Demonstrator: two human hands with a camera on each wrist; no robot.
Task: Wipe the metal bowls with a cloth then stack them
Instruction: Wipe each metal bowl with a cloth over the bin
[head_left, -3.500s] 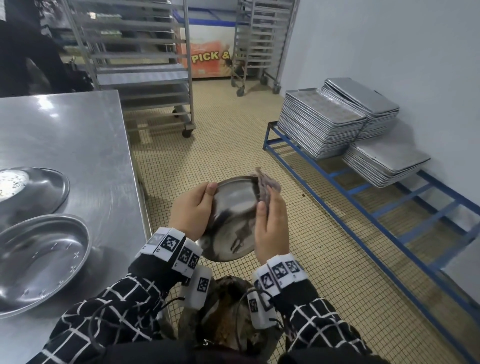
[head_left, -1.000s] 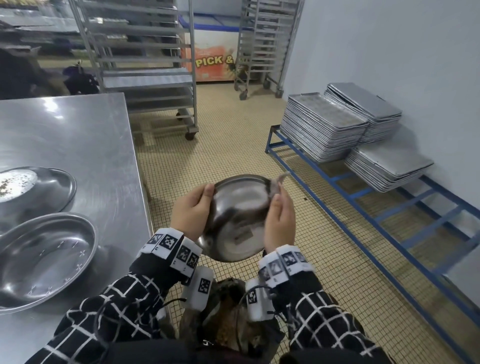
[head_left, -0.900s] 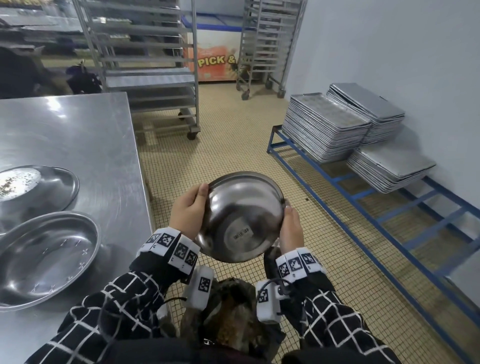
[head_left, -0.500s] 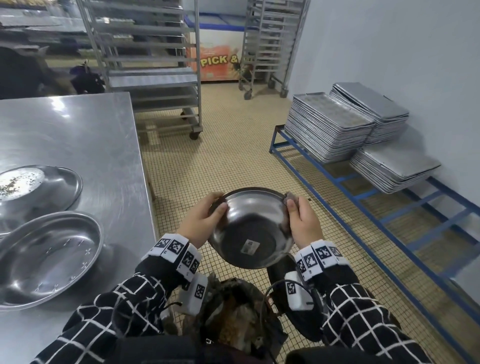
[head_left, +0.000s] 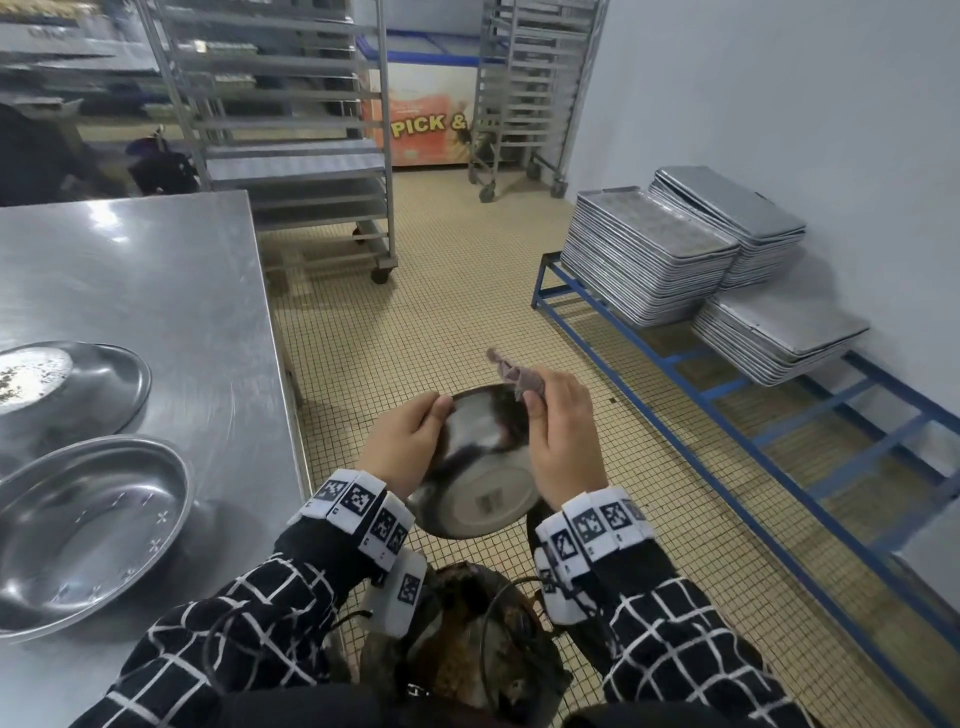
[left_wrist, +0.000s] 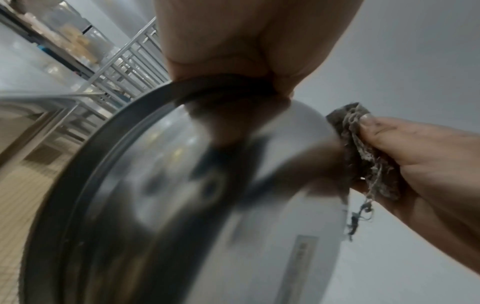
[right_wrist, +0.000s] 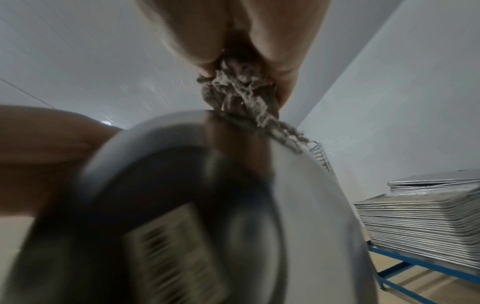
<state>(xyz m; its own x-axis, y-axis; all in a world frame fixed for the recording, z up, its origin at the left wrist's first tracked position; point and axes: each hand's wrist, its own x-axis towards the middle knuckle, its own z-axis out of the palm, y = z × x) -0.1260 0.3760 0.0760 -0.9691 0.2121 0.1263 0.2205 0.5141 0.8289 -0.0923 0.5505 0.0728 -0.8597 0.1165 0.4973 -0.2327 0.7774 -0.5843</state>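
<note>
Change: since half a second ago the cloth (head_left: 517, 375) has come up to the bowl's far rim.
Bowl (head_left: 480, 457): underside toward the person, over the floor right of the bench (head_left: 171, 291).
Left hand (head_left: 402, 449): fingers clamp the left rim.
Right hand (head_left: 563, 441): pinches the cloth against the rim.
Handling: likely light, stiff, slick; best held by the rim.

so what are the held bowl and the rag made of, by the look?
Bowl: polished metal, probably stainless steel, since its outside mirrors the hands and room; sticker on the base. Rag: coarse woven grey-brown fabric, frayed, with loose threads hanging. Fibre unclear.
</note>
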